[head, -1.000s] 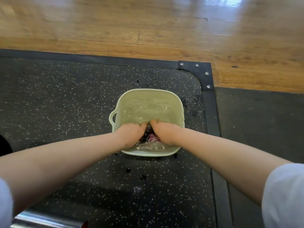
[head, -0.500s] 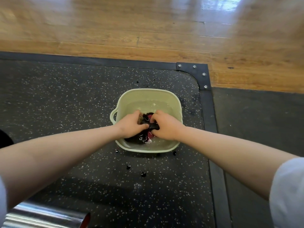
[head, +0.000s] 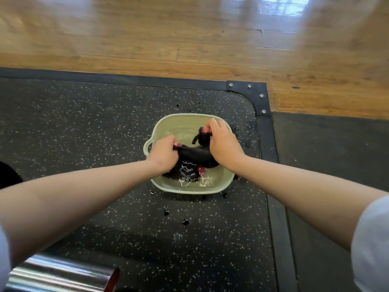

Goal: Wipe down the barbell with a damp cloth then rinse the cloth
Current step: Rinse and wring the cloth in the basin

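A pale green basin (head: 227,182) holding water sits on the speckled black rubber mat. A wet dark cloth (head: 194,154) with pink patches is stretched between my two hands just above the water, its lower part still dipping in. My left hand (head: 164,153) grips the cloth's left end over the basin's near-left side. My right hand (head: 221,140) grips the other end, further back and to the right. The shiny end of the barbell sleeve (head: 61,272) lies at the bottom left.
The speckled black rubber mat (head: 84,127) has a black metal frame (head: 263,114) with a bolted corner plate. Water drops lie on the mat near the basin. Wooden floor (head: 168,34) runs beyond, and a plain dark mat (head: 336,154) lies to the right.
Both hands were pressed together under the water with the cloth; they have risen and pulled apart, the right hand moving back and right, stretching the cloth out of the water.
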`<action>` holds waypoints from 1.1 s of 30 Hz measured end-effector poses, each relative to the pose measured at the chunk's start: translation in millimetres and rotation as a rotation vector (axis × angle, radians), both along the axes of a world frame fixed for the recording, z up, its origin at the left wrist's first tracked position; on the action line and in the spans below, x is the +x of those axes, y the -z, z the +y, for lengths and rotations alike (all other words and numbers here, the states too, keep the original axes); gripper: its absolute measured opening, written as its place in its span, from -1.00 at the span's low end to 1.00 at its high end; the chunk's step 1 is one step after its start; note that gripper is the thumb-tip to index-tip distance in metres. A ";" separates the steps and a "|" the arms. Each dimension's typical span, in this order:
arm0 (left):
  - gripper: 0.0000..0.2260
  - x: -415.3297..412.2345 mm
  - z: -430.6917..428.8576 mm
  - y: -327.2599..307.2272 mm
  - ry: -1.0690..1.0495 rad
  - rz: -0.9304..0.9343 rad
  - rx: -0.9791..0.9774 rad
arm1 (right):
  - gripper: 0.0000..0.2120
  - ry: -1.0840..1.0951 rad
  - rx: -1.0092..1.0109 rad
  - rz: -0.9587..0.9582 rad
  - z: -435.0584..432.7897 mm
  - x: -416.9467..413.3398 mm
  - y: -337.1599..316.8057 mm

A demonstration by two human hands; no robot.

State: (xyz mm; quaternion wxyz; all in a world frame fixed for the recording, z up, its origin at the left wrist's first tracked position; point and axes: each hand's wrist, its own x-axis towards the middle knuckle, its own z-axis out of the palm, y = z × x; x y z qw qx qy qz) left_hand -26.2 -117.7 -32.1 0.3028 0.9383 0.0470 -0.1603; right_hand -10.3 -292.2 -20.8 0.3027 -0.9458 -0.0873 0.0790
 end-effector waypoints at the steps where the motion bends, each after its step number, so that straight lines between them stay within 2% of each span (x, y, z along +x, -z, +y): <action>1: -0.90 -0.3 -0.8 1.2 0.012 0.019 0.011 | -0.71 -0.018 -0.049 0.018 -1.4 1.3 2.6; 6: -0.80 -1.9 -6.7 14.0 0.049 0.048 0.114 | -0.78 -0.137 -0.350 0.101 5.4 0.6 19.2; 8: -0.69 -4.5 -11.6 20.2 0.075 0.041 0.163 | -0.63 -0.122 -0.428 0.121 13.7 -1.0 26.0; 10: -0.59 -9.0 -17.8 27.0 0.105 0.033 0.208 | -0.51 -0.097 -0.433 0.150 22.2 -4.1 34.1; 13: -0.59 -12.8 -24.3 35.0 0.101 0.033 0.256 | -0.44 -0.066 -0.432 0.206 31.4 -9.1 46.8; 17: -0.70 -9.2 -27.4 36.4 0.086 0.027 0.292 | -0.49 -0.058 -0.474 0.177 36.7 -9.5 50.5; 21: -0.66 -2.8 -26.4 33.1 0.169 0.006 0.375 | -0.52 -0.053 -0.442 0.185 40.7 -8.6 52.7; 24: -0.79 0.2 -23.9 32.5 0.211 0.029 0.401 | -0.67 -0.070 -0.486 0.200 38.1 -3.8 49.1; 27: -0.71 1.3 -24.4 33.6 0.234 0.074 0.369 | -0.67 -0.097 -0.514 0.186 33.7 -0.5 46.3; 30: -0.79 -0.8 -22.9 35.0 0.259 0.098 0.282 | -0.75 -0.153 -0.471 0.267 34.7 -3.1 42.7; 33: -0.77 -2.8 -20.3 33.6 0.212 0.151 0.180 | -0.75 -0.148 -0.427 0.323 36.8 -5.1 39.1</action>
